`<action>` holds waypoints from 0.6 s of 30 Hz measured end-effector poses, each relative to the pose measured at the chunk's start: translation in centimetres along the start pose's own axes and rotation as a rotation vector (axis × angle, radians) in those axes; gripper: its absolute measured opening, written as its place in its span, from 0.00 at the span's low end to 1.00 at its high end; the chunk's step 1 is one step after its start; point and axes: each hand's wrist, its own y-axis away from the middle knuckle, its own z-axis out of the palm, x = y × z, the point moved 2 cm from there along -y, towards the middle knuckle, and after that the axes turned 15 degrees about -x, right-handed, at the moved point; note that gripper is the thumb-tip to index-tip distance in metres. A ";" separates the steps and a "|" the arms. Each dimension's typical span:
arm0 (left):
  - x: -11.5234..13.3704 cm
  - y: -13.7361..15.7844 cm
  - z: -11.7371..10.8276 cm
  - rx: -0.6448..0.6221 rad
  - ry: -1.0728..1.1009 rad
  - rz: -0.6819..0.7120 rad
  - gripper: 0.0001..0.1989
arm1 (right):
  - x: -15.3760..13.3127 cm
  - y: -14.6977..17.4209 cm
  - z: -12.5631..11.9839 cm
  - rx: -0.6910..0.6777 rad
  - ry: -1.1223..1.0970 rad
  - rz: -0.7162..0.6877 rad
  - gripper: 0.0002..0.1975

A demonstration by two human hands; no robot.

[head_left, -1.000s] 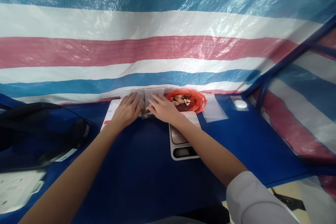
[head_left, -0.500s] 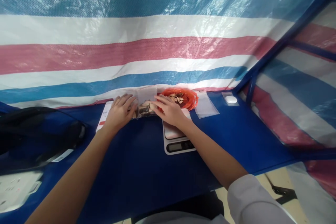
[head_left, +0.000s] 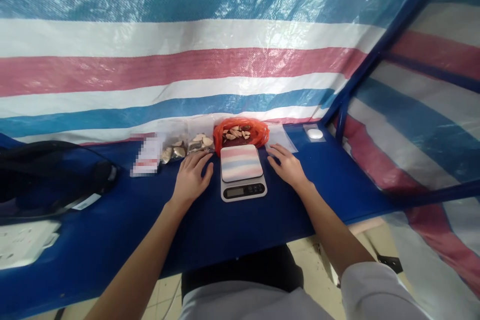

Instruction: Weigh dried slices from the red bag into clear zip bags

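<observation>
Head view: my left hand (head_left: 191, 177) and right hand (head_left: 288, 166) have left the two filled bags (head_left: 200, 144), now lying free beyond my left fingertips, and flank the uncovered scale (head_left: 242, 165), fingers spread, pinching nothing.

Glare flecks the striped sheet (head_left: 225, 0) above the dimmer blue table (head_left: 225, 230).

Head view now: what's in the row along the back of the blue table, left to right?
Pixelated white-and-red rectangular item → clear plastic bag of pale and dark pieces → second such clear plastic bag → orange-red plastic bag holding pale pieces → flat clear plastic sleeve → white rounded object.
</observation>
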 end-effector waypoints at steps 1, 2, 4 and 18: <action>0.0 0.1 0.4 -0.025 -0.001 -0.014 0.16 | 0.6 0.2 0.1 -0.017 0.031 0.006 0.16; 0.0 0.1 0.8 -0.053 0.000 -0.027 0.17 | 1.1 0.3 0.2 -0.032 0.061 0.012 0.17; -0.2 0.3 1.5 -0.124 0.006 -0.046 0.20 | 1.8 0.4 0.7 -0.061 0.110 0.032 0.18; 0.1 1.0 2.6 -0.409 -0.085 -0.207 0.27 | 1.7 0.7 1.0 -0.161 0.186 0.060 0.20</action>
